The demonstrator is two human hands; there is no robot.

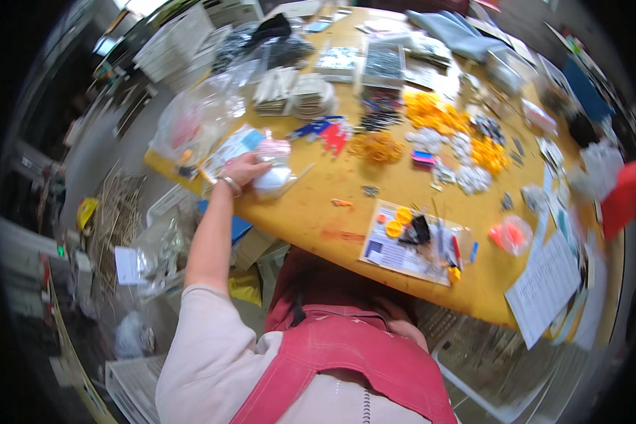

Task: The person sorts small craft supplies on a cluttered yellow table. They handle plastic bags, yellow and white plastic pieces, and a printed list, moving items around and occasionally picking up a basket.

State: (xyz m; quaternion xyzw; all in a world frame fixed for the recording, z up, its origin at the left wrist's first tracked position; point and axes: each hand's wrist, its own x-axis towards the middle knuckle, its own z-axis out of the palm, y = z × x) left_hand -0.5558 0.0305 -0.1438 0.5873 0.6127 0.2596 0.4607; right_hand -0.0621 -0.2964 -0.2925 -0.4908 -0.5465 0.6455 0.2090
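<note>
My left hand (245, 168) reaches out to the left part of the yellow table (302, 212), a bangle at its wrist. Its fingers lie on the edge of a pile of clear plastic packets (273, 172); blur hides whether they grip it. Beneath and behind the hand is a printed sheet (233, 148). My right forearm (407, 327) rests low by my red apron (360, 344), and the right hand is mostly hidden in shadow under the table edge. In front of me a printed sheet (384, 257) carries yellow round caps (394, 228), a black piece (420, 229) and small parts.
Blue and red pieces (333, 133), rubber bands (377, 147), yellow parts (434, 112) and white bundles (474, 179) crowd the table's middle. Stacked white cards (310, 95) and a bin of dark parts (383, 61) stand behind. A pink-orange cup (511, 236) sits right.
</note>
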